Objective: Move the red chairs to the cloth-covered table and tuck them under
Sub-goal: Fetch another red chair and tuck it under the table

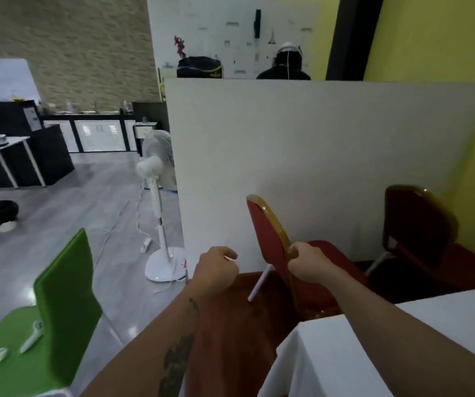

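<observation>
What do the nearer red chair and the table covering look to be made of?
The nearer red chair, gripped by the right hand, appears upholstered in matte red fabric; its backrest edge is a glossy gold frame, probably painted metal judging by the sheen. The table covering looks like plain white cloth: it drapes over the corner in soft folds. Blur leaves the weave unclear.

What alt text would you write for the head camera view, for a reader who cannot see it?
A person's right hand grips the gold-framed back of a red chair near the corner of a white cloth-covered table, while the left hand is curled beside it, touching nothing visible. A second red chair stands by a white partition, with a white pedestal fan and a green chair to the left.
</observation>
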